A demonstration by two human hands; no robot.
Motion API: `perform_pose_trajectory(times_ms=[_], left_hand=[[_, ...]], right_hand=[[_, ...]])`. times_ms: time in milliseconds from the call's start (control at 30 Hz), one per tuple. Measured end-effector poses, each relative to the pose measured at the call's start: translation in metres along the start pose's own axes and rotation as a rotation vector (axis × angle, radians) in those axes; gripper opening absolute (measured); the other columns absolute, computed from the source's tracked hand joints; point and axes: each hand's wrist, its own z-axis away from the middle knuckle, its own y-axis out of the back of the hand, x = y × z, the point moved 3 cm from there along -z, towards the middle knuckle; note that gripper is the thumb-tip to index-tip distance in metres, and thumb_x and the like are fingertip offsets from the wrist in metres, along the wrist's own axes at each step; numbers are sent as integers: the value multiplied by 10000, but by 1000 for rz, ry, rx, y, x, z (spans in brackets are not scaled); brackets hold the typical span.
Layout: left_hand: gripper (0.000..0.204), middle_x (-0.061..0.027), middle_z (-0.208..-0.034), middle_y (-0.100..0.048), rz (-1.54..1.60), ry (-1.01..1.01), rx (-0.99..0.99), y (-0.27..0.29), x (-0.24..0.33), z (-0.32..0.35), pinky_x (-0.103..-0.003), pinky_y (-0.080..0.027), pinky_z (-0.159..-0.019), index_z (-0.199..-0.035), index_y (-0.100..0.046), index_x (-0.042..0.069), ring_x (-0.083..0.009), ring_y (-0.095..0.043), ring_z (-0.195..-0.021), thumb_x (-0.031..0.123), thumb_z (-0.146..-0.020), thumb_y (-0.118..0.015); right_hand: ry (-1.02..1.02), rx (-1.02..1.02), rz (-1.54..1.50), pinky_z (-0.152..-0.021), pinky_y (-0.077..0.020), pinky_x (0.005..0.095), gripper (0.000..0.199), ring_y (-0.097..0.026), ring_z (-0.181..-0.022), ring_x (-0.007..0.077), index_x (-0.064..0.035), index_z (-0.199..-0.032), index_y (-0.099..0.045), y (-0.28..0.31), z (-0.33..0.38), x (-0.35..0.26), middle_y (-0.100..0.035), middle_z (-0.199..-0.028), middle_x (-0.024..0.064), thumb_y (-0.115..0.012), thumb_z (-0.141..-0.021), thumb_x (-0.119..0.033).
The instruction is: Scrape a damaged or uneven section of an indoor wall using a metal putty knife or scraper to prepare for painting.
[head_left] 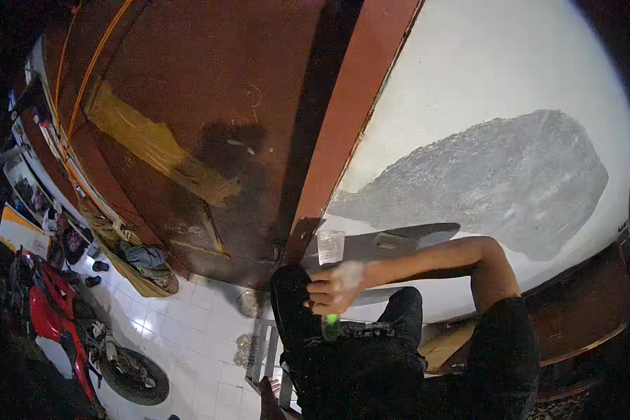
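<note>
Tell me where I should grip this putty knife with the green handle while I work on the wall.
Grip the green handle, the only part shaped for a fist, coming from below, where it points down away from the wall. The right hand already wraps it there. The flat blade sticks up toward the grey patch and should probably stay bare.

One hand (pixel 334 285) in view, closed around one scraper (pixel 330 280) with a green handle and a pale blade. One arm reaching in from the right. One red-brown door (pixel 189 105) with one door frame post (pixel 350 119) beside it. One white wall (pixel 483 77), carrying one large grey patch (pixel 497 182). Down on the tiled floor (pixel 189 336): one red motorbike (pixel 70 336), two dark shoes (pixel 96 273), and one heap of cloth (pixel 143 262) by the door.
</note>
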Motion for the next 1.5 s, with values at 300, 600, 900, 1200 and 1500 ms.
perform_pose_trajectory(times_ms=[300,600,900,1200,1500], left_hand=[[479,-168,-912,-594,-7,12,-1,-3,-1,-2,-398,-485,-558,-1051,-486,7,-281,-586,-666,425,-822,-440],[479,-172,-916,-592,-14,28,-3,-3,-3,-1,-405,-484,-568,-1050,-482,9,-289,-586,-675,425,-817,-437],[480,-176,-920,-590,-21,44,7,-1,-7,1,-412,-483,-578,-1050,-477,10,-296,-585,-684,425,-813,-434],[480,-180,-925,-588,-25,48,11,1,-12,3,-419,-482,-588,-1049,-473,12,-304,-585,-693,425,-808,-432],[481,-183,-929,-587,-22,52,16,4,-17,4,-426,-481,-597,-1048,-468,13,-312,-585,-702,425,-803,-429]], right_hand=[[-106,-219,-1,-726,-476,349,198,-563,-813,172,-66,-811,-512,-5,4,1,-588,-849,111,-424,-798,-243],[512,-458,1082,-724,-461,343,154,-559,-831,219,-53,-782,-504,-8,26,15,-577,-827,73,-469,-726,-192],[-73,-198,-3,-662,-441,307,122,-524,-688,153,-96,-688,-464,28,26,34,-488,-698,41,-511,-659,-204],[166,-639,306,-785,-441,298,304,-517,-856,172,-45,-1056,-498,33,55,48,-487,-757,86,-398,-818,-205],[-69,-607,-98,-728,-411,290,95,-479,-794,173,-73,-704,-406,16,82,52,-492,-776,64,-434,-745,-155]])
